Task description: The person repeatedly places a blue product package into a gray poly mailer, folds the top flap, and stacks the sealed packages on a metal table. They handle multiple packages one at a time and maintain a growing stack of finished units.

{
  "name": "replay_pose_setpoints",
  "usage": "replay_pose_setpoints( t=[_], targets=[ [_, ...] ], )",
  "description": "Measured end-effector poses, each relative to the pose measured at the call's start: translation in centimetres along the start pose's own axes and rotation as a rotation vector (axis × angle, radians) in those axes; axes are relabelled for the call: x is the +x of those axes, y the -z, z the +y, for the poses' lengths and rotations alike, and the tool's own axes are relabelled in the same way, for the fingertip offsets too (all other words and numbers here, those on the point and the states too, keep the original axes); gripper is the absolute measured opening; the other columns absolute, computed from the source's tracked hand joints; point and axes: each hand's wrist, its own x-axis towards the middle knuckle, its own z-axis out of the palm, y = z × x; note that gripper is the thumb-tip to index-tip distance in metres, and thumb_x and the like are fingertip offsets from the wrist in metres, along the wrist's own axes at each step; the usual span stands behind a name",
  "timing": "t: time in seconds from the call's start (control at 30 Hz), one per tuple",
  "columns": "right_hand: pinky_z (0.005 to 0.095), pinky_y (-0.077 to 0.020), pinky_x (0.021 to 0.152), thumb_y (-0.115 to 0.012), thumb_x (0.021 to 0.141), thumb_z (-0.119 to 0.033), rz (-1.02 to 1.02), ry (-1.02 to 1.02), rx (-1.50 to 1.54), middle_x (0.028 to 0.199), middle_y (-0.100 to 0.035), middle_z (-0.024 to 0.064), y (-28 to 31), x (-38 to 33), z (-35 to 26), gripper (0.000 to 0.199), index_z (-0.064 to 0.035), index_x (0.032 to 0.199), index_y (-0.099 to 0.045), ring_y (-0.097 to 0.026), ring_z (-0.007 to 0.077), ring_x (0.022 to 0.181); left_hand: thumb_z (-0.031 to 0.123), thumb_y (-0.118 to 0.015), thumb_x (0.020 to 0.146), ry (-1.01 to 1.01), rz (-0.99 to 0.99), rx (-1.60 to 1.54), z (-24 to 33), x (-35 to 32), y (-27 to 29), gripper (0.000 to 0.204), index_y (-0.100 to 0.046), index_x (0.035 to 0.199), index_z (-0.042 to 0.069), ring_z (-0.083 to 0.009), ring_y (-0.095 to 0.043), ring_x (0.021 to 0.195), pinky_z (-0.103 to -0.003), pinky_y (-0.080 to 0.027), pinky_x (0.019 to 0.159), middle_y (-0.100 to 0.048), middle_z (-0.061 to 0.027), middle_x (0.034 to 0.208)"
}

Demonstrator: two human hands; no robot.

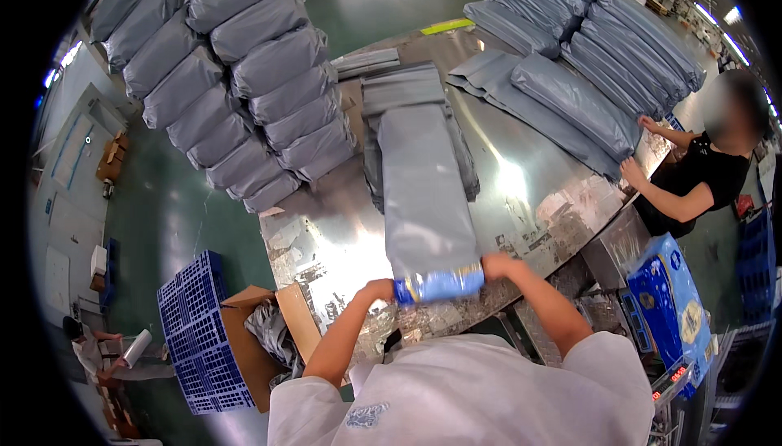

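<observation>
Your fingers are curled inward at either side of the bag's mouth; their tips are hidden, so I cannot tell how tightly they close or whether they have film, package or both. Your left hand (376,292) is at the left corner, your right hand (499,267) at the right. Between them lies the glossy blue plastic-wrapped package (440,285), its near end showing from the long grey plastic bag (428,193). Uneven pulling could skew the mouth, and a corner snagging could split the film. The bag lies over a pile of flat grey plastic sleeves (399,96), which might slide along if the layers cling. Beneath is the shiny metal tabletop (326,254); its ragged, patchy near edge might scuff film dragged across it.
</observation>
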Motion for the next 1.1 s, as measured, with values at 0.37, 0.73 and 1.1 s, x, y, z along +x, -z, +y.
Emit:
replay_pose_setpoints(
  t=[0.37, 0.73, 1.1],
  targets=[
    [0.0222, -0.0425, 0.051, -0.063, 0.074, -0.043, 0.315, -0.197, 1.267, 0.071, -0.058, 0.0033, -14.6, -7.6, -0.1, 0.042, -0.0022, 0.084, -0.059, -0.052, 0.0091, 0.060, 0.048, -0.035, 0.085, 0.349, 0.214, -0.605, 5.2, -8.4, -11.6, 0.052, -0.058, 0.062, 0.007, -0.0229, -0.057, 0.059, -0.034, -0.044, 0.060, -0.058, -0.0079, 0.059],
    [0.0259, -0.0441, 0.051, -0.050, 0.081, -0.014, 0.456, 0.034, 1.099, 0.063, -0.060, 0.0055, -15.1, -4.1, -3.0, 0.017, -0.0029, 0.074, -0.061, -0.055, 0.0128, 0.053, 0.020, -0.056, 0.075, -0.303, 0.659, -0.221, 17.0, 7.3, -6.5, 0.016, -0.054, 0.088, 0.010, -0.0282, -0.055, 0.078, -0.037, -0.043, 0.065, -0.057, -0.0104, 0.088],
    [0.0302, -0.0449, 0.053, -0.058, 0.072, -0.022, 0.508, -0.163, 1.061, 0.066, -0.060, 0.0116, -14.4, -4.5, -2.9, 0.025, 0.0023, 0.077, -0.058, -0.058, 0.0161, 0.057, 0.016, -0.061, 0.072, -0.375, 0.674, -0.214, 15.3, 4.8, -9.1, 0.018, -0.049, 0.082, 0.007, -0.0293, -0.054, 0.073, -0.038, -0.042, 0.062, -0.053, -0.0100, 0.079]
  ],
)
